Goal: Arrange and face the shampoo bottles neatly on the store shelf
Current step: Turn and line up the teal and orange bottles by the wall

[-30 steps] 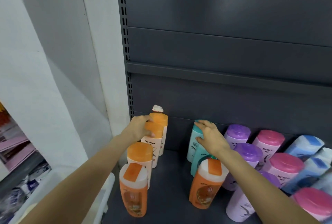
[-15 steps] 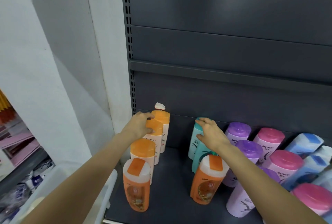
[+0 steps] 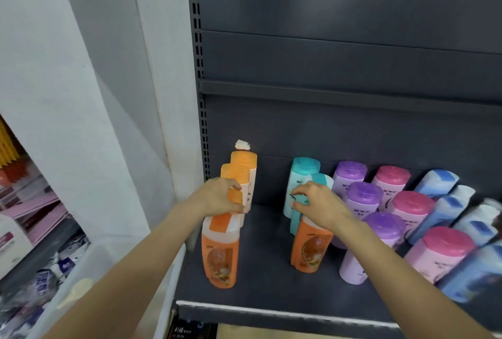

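Partly done, I judge: left hand (image 3: 221,197) grips an orange-capped bottle (image 3: 235,197) (shelf (image 3: 266,279) at nine o'clock); right hand (image 3: 316,204), fingers curled, pinches a teal bottle (image 3: 297,219); three o'clock rows look crooked.

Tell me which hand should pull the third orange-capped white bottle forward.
Left, likely. The left hand already grips that orange-capped white bottle in the left column; the right hand is over at the teal bottles.

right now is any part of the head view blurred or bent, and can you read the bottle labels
Head view: sharp in the middle, so the orange bottle is clear, though its label print is too small to read; the blue bottles at the right edge smear with blur; the wide lens bends the shelf edge and tilts the wall.
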